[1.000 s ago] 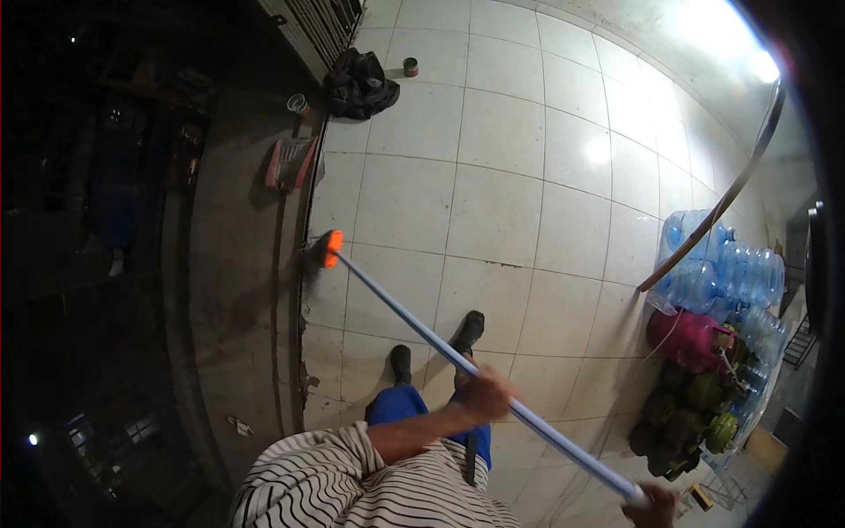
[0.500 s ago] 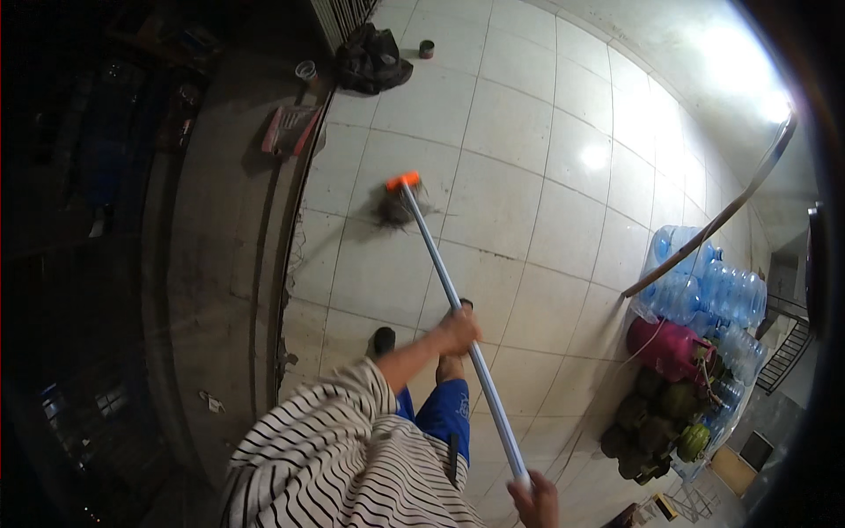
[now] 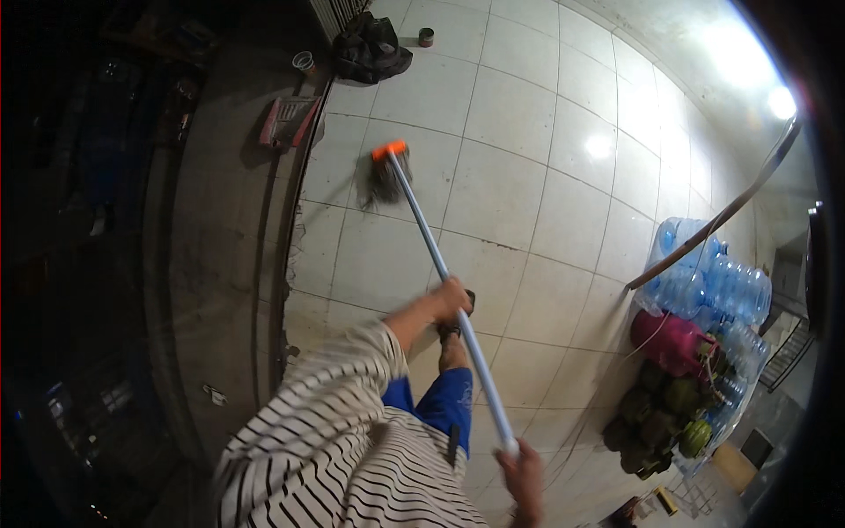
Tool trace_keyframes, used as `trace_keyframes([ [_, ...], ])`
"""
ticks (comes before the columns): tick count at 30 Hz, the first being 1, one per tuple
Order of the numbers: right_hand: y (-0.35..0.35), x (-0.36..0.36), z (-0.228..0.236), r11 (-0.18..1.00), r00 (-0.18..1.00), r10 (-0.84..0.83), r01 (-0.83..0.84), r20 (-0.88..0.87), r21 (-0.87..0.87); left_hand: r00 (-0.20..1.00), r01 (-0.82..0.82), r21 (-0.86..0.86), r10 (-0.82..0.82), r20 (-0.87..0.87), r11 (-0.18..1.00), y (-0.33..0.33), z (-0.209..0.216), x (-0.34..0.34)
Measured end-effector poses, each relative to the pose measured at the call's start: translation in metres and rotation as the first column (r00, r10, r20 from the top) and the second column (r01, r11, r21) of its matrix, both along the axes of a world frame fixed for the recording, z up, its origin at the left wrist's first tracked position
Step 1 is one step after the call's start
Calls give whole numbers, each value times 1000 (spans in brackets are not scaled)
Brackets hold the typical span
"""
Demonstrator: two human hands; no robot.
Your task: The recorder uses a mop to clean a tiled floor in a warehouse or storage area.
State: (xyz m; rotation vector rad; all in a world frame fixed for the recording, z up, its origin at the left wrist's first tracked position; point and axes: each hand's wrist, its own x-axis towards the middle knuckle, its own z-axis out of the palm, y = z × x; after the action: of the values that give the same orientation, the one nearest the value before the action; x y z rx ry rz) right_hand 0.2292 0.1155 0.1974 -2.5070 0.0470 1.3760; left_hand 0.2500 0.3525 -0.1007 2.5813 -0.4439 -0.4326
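Observation:
I hold a mop with a long pale blue handle [image 3: 429, 246] in both hands. Its orange collar and dark wet strands, the mop head [image 3: 385, 172], rest on the white floor tiles [image 3: 519, 185] ahead of me. My left hand [image 3: 451, 299] grips the handle about halfway down, arm in a black-and-white striped sleeve. My right hand [image 3: 523, 475] is closed around the handle's near end by the lower edge. My foot in a dark sandal [image 3: 456, 324] stands under the left hand.
A raised concrete strip [image 3: 229, 255] borders the tiles on the left, with a red dustpan [image 3: 286, 123] on it. A black bag [image 3: 370, 48] and small cups lie at the top. Blue water jugs [image 3: 704, 282], a pink gas cylinder [image 3: 673, 343] and green fruit [image 3: 678, 414] crowd the right.
The mop head has swung from the left tile edge rightward and farther away onto the tiles. Both hands stayed on the handle, which now points more straight ahead.

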Motion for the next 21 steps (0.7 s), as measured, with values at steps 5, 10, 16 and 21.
trace_keyframes([
  [5,-36,-53,-43,983,991,5,-30,137,182,997,40,174,-29,-65,984,7,-6,-17],
  [10,-112,20,121,883,989,129,-149,-75,-446,987,-163,-273,161,-31,948,-196,59,-35],
  [16,-62,80,119,907,882,377,-290,283,-305,912,-411,-329,380,-156,850,-141,62,-16],
  [21,-32,29,8,875,850,484,-461,209,-150,915,-400,-102,391,-94,911,-30,6,-70],
])
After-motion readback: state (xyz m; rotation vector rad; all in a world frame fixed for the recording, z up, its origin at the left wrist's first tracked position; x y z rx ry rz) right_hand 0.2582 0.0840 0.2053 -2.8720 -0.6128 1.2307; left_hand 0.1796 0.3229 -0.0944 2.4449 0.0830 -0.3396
